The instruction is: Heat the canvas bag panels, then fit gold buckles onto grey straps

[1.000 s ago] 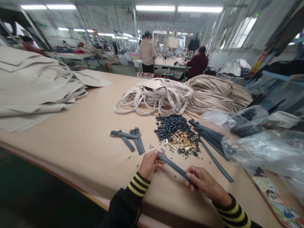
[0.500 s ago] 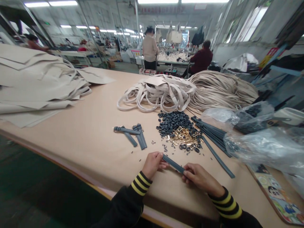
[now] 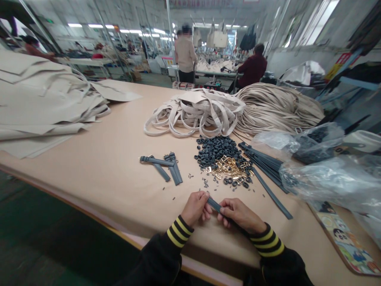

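Gripped at both places is one dark strap: it is pinched by the left hand near its upper end and by the right hand farther down, above the near part of the table. Compared with a moment before, the hands have been brought closer together, so only a short piece is left visible between them. By this, more control seems to be given near the upper end; whether it is being folded cannot be told.

Beyond the hands, large pale sheets are stacked at the left, and looped pale straps are heaped at the far side. Nearer, dark strips are laid beside plastic bags. Dark straps with buckles are placed apart, to the left of small dark loops, gold buckles and tiny dark bits.
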Action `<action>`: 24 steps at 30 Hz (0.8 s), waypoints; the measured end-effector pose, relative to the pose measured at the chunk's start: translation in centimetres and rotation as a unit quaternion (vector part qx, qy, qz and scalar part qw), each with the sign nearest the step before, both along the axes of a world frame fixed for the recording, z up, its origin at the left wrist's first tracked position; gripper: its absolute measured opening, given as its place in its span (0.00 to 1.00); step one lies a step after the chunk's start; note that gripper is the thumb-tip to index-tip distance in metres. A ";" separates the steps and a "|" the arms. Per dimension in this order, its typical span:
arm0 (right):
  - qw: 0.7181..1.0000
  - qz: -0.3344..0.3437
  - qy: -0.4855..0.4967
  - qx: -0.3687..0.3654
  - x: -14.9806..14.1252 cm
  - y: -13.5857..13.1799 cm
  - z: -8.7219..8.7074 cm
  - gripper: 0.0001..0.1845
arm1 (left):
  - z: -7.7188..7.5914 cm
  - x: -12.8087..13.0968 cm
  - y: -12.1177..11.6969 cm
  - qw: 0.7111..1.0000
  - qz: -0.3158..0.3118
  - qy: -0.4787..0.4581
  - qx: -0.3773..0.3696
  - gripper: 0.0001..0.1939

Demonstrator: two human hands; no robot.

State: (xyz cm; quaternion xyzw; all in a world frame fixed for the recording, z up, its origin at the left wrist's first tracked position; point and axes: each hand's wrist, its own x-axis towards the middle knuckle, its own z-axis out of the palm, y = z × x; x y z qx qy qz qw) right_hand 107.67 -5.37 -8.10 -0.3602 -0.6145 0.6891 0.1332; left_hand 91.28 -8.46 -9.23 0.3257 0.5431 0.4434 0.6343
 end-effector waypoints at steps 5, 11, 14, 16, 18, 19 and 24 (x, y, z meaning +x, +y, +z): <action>0.961 -0.033 -0.128 0.241 -0.1 -0.6 0.9 0.08 | -0.2 -0.4 0.0 1.000 -0.013 0.011 0.021 0.13; 0.940 -0.040 -0.168 0.295 0.6 -0.7 1.0 0.08 | -0.8 -0.5 -0.4 0.998 -0.006 0.021 0.060 0.11; 0.953 -0.032 -0.143 0.265 0.7 -0.4 0.9 0.08 | -0.9 -0.4 -0.5 0.998 -0.005 0.017 0.058 0.13; 0.960 -0.030 -0.129 0.248 0.6 -0.3 0.9 0.08 | -0.9 -0.4 -0.5 0.998 -0.005 0.015 0.059 0.13; 0.964 -0.031 -0.118 0.236 0.5 -0.2 0.9 0.09 | -0.9 -0.4 -0.5 0.998 -0.001 0.016 0.060 0.14; 0.965 -0.031 -0.114 0.232 0.4 -0.2 1.0 0.09 | -0.9 -0.4 -0.6 0.998 -0.001 0.016 0.060 0.14; 0.967 -0.030 -0.102 0.230 -0.1 0.0 0.8 0.09 | -0.8 -0.2 -0.6 0.998 0.006 0.018 0.063 0.14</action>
